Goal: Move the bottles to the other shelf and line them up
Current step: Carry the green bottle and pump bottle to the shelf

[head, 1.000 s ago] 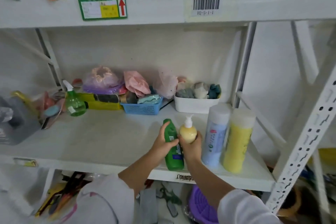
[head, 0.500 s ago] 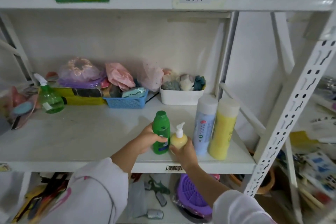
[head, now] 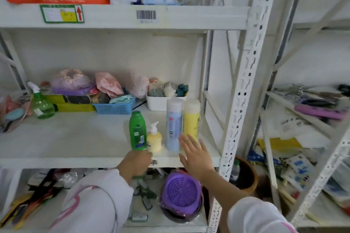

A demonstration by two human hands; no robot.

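Note:
Several bottles stand upright in a row near the front right of the white middle shelf (head: 75, 142): a green bottle (head: 137, 130), a small yellow pump bottle (head: 154, 139), a tall pale blue bottle (head: 173, 125) and a tall yellow bottle (head: 191, 117). My left hand (head: 137, 162) hangs at the shelf's front edge just below the green bottle, fingers curled with nothing in them. My right hand (head: 196, 157) is spread flat in front of the two tall bottles, holding nothing.
A green spray bottle (head: 40, 103) stands at the shelf's left. A blue basket (head: 114, 108), a white bin (head: 161, 102) and bagged items line the back. A perforated upright post (head: 244, 89) stands at right. A purple basin (head: 181, 193) sits below.
Both hands have let go of the green bottle and the pump bottle and drawn back toward the shelf's front edge. The two bottles now stand free in the row.

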